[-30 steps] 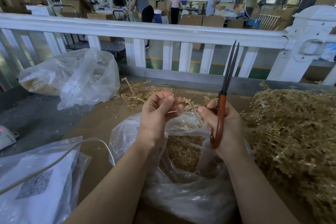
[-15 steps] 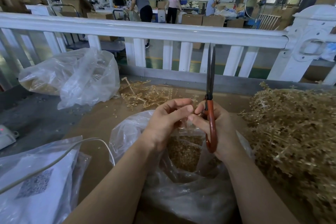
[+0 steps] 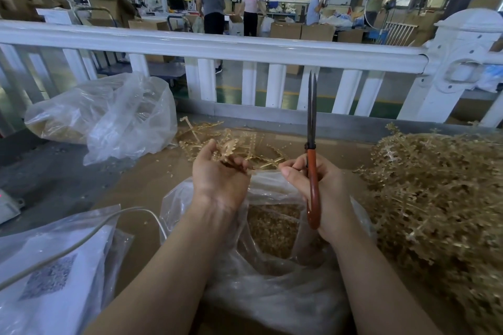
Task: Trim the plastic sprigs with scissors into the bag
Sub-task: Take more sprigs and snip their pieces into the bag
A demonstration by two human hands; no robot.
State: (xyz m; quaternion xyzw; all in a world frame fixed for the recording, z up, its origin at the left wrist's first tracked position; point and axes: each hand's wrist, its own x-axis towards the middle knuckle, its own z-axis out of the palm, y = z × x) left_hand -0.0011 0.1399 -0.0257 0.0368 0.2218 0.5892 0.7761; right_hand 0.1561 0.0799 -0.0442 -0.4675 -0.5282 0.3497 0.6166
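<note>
Head view, nearest items first. A clear plastic bag (image 3: 272,288) sits at the near edge of the bench (image 3: 147,179), mouth open upward directly beneath both hands, evidently so that cut pieces drop straight in. Its film is thin, crinkled and glossy; a bed of small tan trimmings (image 3: 272,228) shows through the opening.

The left hand (image 3: 220,177) is held palm up above the bag's far rim, fingers curled around a short piece of tan sprig (image 3: 231,162). How firmly it grips cannot be judged. The right hand (image 3: 318,185) is clenched on the scissors (image 3: 312,160), blades together and pointing straight up, away from the work. This reads as a parked position between cuts, with the tool kept ready in the hand.

At the near left corner lies a second clear bag (image 3: 54,269) holding white printed sheets, with a pale cable (image 3: 81,239) draped across it.

Along the right edge, a large heap of uncut sprigs (image 3: 435,198) lies within reach of the scissor hand: stiff, branching, knobbly plastic in dull gold. Beyond the hands, toward the far edge, lies a loose scatter of bare stems (image 3: 234,141), likely stripped remains. At the far left stands a third filled bag (image 3: 109,117). A white railing (image 3: 245,49) borders the far edge.
</note>
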